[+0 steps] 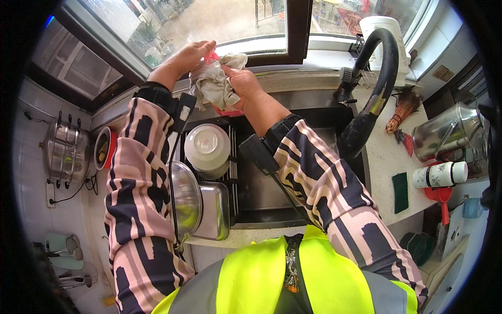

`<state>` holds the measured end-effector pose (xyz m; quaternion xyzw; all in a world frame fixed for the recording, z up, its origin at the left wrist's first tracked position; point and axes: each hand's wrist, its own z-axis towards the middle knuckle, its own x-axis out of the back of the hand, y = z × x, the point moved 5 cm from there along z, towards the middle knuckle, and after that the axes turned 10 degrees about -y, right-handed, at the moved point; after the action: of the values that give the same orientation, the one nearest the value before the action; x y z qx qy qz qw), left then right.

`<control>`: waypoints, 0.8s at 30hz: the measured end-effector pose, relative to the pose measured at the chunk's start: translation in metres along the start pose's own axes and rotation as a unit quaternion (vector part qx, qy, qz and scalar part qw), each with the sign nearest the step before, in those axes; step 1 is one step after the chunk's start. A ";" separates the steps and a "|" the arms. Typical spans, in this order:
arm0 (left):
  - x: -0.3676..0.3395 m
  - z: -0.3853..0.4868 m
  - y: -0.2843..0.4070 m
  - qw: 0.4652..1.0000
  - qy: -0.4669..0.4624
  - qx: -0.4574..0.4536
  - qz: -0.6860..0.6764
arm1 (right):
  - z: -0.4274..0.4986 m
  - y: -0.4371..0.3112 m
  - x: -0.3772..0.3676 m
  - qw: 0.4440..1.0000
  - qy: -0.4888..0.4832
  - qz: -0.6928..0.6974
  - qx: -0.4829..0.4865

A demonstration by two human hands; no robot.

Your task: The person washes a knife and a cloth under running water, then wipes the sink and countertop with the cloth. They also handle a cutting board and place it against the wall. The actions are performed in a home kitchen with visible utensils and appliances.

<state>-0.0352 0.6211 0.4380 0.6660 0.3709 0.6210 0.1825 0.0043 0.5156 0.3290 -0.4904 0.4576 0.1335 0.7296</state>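
Both of my arms reach over the back edge of the sink towards the window. In my right hand (246, 83) is a crumpled whitish cloth (211, 84), bunched up and hanging down. My left hand (193, 55) has its fingertips together on a small bright pink piece (211, 56) at the top of the cloth; its kind is unclear. Just below the cloth shows part of a pinkish-red object (227, 112), mostly hidden. Nearer to me, upturned white bowls (207, 143) rest on a rack at the sink's left side.
A metal basin (184, 198) and a rectangular metal tray (213, 210) lie left of the dark sink (270, 196). The black faucet (376, 90) arches over its right side. A metal pitcher (441, 131), a straw brush (404, 108) and a green scouring pad (400, 192) lie on the right.
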 end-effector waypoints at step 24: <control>-0.085 -0.096 0.010 0.784 0.314 -0.189 -0.501 | -0.045 -0.025 -0.023 0.997 -0.048 0.017 -0.053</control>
<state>-0.1213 0.5325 0.4015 0.1072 0.5646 0.6747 0.4632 -0.0167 0.4715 0.3573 -0.5135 0.4230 0.1936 0.7211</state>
